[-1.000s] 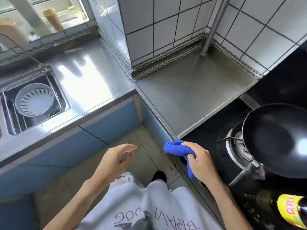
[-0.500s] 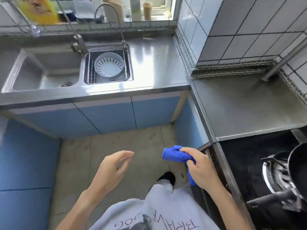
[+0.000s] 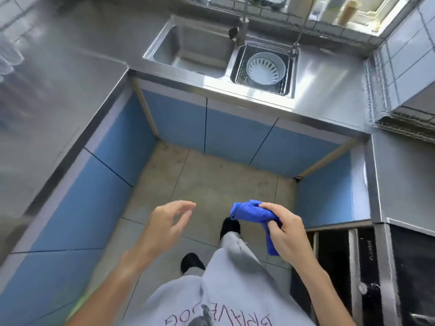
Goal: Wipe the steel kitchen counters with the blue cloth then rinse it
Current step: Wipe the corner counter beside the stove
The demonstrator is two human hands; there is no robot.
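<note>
A steel surface (image 3: pixel 329 90) ran in a U around the standing spot: a long arm on the left, the far run across the top of the view, and a shorter arm on the right. Blue cabinet fronts (image 3: pixel 235 137) closed the space beneath it on all three sides, and a tiled floor (image 3: pixel 211 184) lay between them. Set into the far run was a sink (image 3: pixel 188 60) with a tap (image 3: pixel 242 27) at its back edge; just right of it a second basin held a wire rack (image 3: pixel 240 78) with a white slotted basket (image 3: pixel 264 69) inside. Near on the right, below the surface's end, was a dark open unit (image 3: pixel 334 255).

The person wore a grey printed top (image 3: pixel 223 302), grey trousers and black shoes (image 3: pixel 230 225).

The right hand (image 3: pixel 286 234) was held over the floor, fingers and thumb curled round the bunched blue cloth (image 3: pixel 249 211), one end of which hung down below the palm. The left hand (image 3: pixel 164 222) was beside it, apart from the cloth, fingers loosely spread and holding nothing.
</note>
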